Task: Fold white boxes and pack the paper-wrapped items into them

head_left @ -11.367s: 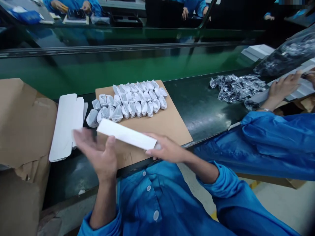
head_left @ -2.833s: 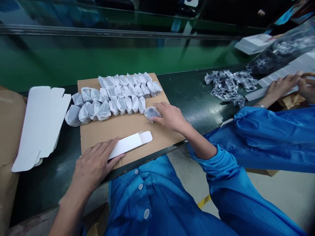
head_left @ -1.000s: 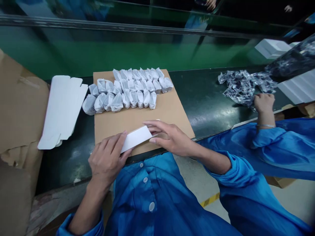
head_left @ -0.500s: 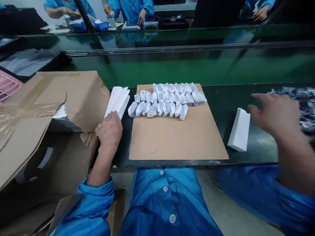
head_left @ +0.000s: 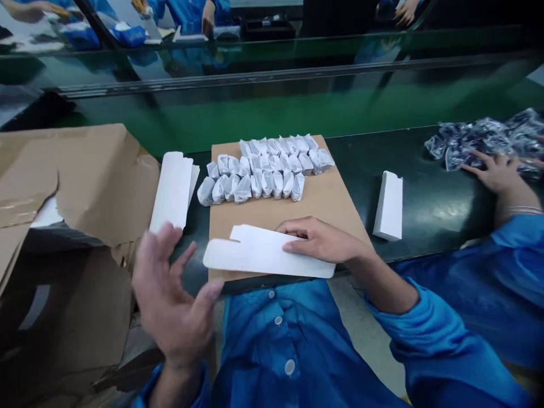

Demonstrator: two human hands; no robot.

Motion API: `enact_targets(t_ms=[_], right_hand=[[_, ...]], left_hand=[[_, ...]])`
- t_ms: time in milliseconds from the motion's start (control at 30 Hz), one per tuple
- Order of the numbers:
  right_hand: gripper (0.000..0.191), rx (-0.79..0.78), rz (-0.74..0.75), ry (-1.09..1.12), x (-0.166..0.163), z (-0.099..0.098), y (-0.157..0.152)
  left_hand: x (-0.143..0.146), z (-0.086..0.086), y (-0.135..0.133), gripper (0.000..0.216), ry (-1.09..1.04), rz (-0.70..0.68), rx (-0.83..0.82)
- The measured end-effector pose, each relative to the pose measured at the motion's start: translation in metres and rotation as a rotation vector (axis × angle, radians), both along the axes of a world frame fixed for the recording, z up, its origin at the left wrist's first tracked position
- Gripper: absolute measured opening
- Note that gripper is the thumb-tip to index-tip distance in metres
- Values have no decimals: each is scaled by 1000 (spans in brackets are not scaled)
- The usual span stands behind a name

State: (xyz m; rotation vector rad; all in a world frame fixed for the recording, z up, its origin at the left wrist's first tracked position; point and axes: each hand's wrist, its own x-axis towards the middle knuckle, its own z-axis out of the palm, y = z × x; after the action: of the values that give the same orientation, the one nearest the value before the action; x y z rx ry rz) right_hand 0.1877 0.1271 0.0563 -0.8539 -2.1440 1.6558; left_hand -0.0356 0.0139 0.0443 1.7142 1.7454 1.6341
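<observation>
Over the front of the cardboard sheet [head_left: 297,213], my right hand [head_left: 321,241] grips a flattened white paper box [head_left: 250,256] by its right end, thumb on top. The box lies tilted, its cut flaps pointing left. My left hand [head_left: 174,297], slightly blurred, is raised at the box's left, with fingers spread and nothing in them. Beyond it, a stack of flat white boxes [head_left: 172,187] leans near the carton. Several small items in white wrapping [head_left: 255,170] stand in rows on the sheet's back half.
A large open cardboard carton [head_left: 85,170] stands at left. On the dark bench at right is a formed white box [head_left: 389,207]. A co-worker's hand [head_left: 499,173] touches a pile of clear-bagged dark items [head_left: 488,139]. Co-workers in blue sit behind the green panel [head_left: 263,116].
My right hand has come in from the right and now holds a flat box. My left hand has left the stack and opened. The view has shifted right.
</observation>
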Motion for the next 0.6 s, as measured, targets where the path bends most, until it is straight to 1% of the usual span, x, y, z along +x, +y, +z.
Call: enact_targets(t_ms=[33,67,100,133,167,200,233,267,300,367,433,467,533,600], right_hand=[[21,75,96,-62,9,6,-1],[25,175,145,-121,14,11,-4],[33,304,148,-185,16,15,-9],[44,459,121,-256,16,16,-15],[56,626,76,-329,15,16,-23],[67,792,29,-391,13,14,-30],[74,935,5,-429,11,11,-36],[75,1040,9,-437,10,8,-40],[72,1107,32,-415,10,4,-42],[67,1141,88,-323,12,-1,-42],[68,1095,124,-237,16,-3,-39],[68,1065,134,-210,17,-3,-37],[68,1009,150,-173,20,-3,-35],[69,976,157,-150,21,-3,-34]], left_hand=[[-8,5,5,67,-71,-63,-153],[-15,7,10,57,-99,-147,-309],[-20,7,16,44,-100,-222,-453],[-22,5,21,33,-113,-260,-547],[-23,3,25,30,-153,-265,-583],[-22,0,27,30,-210,-253,-585],[-21,-3,28,31,-264,-258,-586],[-21,-4,27,31,-306,-295,-602],[-22,-4,26,32,-332,-354,-628],[-25,-1,24,31,-346,-490,-688],[-31,2,22,27,-352,-598,-715],[-33,2,21,26,-366,-631,-715],[-34,-1,20,25,-417,-658,-693],[-32,-8,18,24,-478,-642,-649]])
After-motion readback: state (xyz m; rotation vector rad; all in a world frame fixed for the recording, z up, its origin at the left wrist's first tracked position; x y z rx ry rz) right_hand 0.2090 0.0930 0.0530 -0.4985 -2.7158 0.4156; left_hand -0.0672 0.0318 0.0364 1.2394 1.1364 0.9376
